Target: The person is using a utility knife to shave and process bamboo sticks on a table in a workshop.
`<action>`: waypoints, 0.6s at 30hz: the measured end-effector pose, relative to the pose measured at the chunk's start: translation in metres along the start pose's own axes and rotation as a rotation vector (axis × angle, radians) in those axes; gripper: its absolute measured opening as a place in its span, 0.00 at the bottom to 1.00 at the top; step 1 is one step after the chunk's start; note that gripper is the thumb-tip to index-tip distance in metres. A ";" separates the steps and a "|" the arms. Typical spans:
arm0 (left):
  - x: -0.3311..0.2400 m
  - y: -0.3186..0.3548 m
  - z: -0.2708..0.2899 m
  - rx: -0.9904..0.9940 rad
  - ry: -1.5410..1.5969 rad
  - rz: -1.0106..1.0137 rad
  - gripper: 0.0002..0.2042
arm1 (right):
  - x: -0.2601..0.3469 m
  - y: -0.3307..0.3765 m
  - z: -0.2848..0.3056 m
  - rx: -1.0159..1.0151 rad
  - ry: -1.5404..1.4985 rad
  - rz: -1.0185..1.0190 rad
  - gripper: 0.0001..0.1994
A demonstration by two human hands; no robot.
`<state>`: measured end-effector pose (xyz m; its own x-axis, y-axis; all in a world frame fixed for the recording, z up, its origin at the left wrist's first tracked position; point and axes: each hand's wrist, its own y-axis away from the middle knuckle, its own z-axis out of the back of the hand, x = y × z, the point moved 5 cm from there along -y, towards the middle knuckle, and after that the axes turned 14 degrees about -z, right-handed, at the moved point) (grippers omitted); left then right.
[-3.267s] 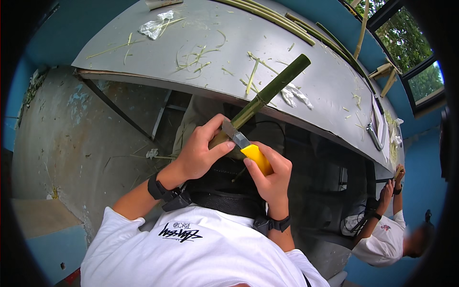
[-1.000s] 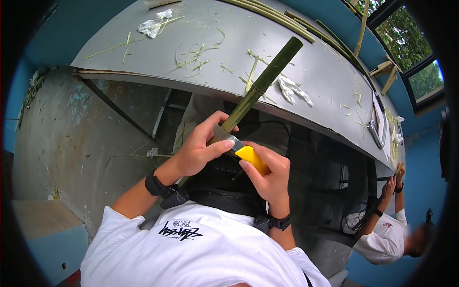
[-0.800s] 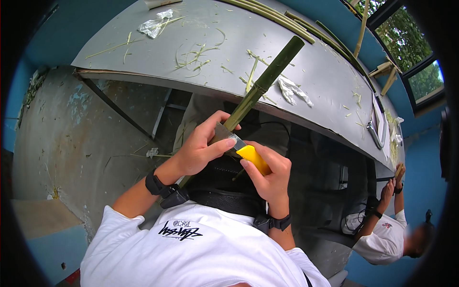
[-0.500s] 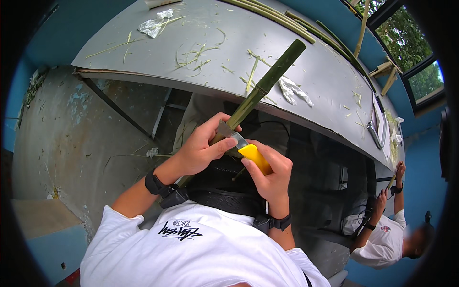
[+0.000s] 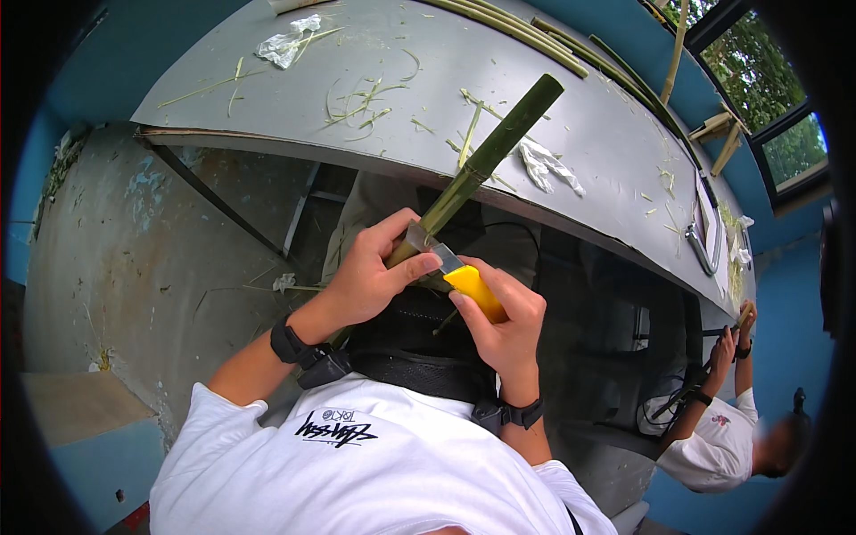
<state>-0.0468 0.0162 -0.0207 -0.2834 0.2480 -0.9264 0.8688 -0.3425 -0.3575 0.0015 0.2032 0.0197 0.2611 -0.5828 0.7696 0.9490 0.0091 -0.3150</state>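
Note:
A green bamboo pole (image 5: 499,143) slants from my lap up past the near edge of the table, its cut end far and to the right. My left hand (image 5: 379,272) is closed round its lower part, with the thumb near the knife's blade. Between the fingers and thumb of my right hand (image 5: 506,314) is a yellow-handled knife (image 5: 476,292). Its flat metal blade lies against or very close to the bamboo, beside my left thumb. Part of the pole below my left hand is hidden.
On the grey table (image 5: 294,98) are thin bamboo shavings (image 5: 366,102), crumpled white gloves or cloths (image 5: 546,166) and several long bamboo poles (image 5: 508,31) at the back. A metal hacksaw or clamp-like frame (image 5: 704,250) lies at the right. Another person (image 5: 713,437) works at the far right.
The bamboo's upper end has shifted slightly left. Both my hands keep nearly the same place and grip. At the right, the other person's hands have moved a little.

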 end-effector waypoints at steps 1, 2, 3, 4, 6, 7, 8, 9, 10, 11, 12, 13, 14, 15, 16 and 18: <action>-0.001 -0.001 0.001 -0.005 -0.045 -0.012 0.16 | 0.000 0.000 0.000 -0.003 -0.001 0.000 0.19; -0.002 -0.001 0.002 -0.011 -0.090 -0.024 0.16 | 0.000 0.000 0.000 -0.006 -0.002 0.000 0.19; -0.001 -0.001 0.003 -0.013 -0.106 -0.030 0.16 | 0.001 0.000 0.001 -0.008 -0.003 0.000 0.19; 0.001 -0.001 0.004 -0.016 -0.122 -0.036 0.16 | 0.000 0.000 0.000 -0.008 0.002 0.000 0.19; 0.002 -0.001 0.006 -0.020 -0.147 -0.039 0.16 | -0.002 0.001 0.000 -0.007 0.010 -0.001 0.19; 0.001 -0.001 0.007 -0.021 -0.157 -0.036 0.16 | -0.001 0.000 0.000 -0.013 0.006 0.004 0.19; 0.001 -0.001 0.007 -0.022 -0.166 -0.033 0.16 | 0.000 0.000 -0.001 -0.019 0.001 0.008 0.19; 0.001 -0.001 0.007 -0.040 -0.169 -0.030 0.16 | 0.001 0.000 -0.001 -0.024 -0.003 0.013 0.19; 0.001 -0.001 0.007 -0.059 -0.172 -0.026 0.17 | 0.001 0.000 -0.001 -0.027 0.002 0.017 0.19; 0.001 -0.001 0.007 -0.077 -0.174 -0.023 0.17 | 0.000 0.000 -0.001 -0.031 0.008 0.020 0.18; 0.001 -0.001 0.007 -0.076 -0.179 -0.018 0.17 | 0.000 0.000 -0.001 -0.034 0.014 0.024 0.18; 0.000 -0.001 0.007 -0.075 -0.184 -0.012 0.18 | 0.000 0.000 0.000 -0.020 0.022 0.016 0.18; -0.001 -0.001 0.007 -0.074 -0.189 -0.005 0.18 | 0.001 0.000 0.000 -0.006 0.030 0.008 0.18; -0.002 -0.001 0.006 -0.078 -0.180 -0.001 0.18 | 0.001 0.000 0.001 0.008 0.038 0.000 0.18; -0.002 -0.001 0.006 -0.082 -0.171 0.002 0.18 | 0.001 0.000 0.000 0.004 0.040 0.003 0.18; -0.001 -0.001 0.005 -0.091 -0.162 0.012 0.17 | 0.001 0.001 0.000 -0.004 0.043 0.009 0.18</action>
<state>-0.0491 0.0115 -0.0198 -0.3277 0.0930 -0.9402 0.9036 -0.2597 -0.3406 0.0023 0.2027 0.0201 0.2622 -0.6167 0.7422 0.9459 0.0120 -0.3242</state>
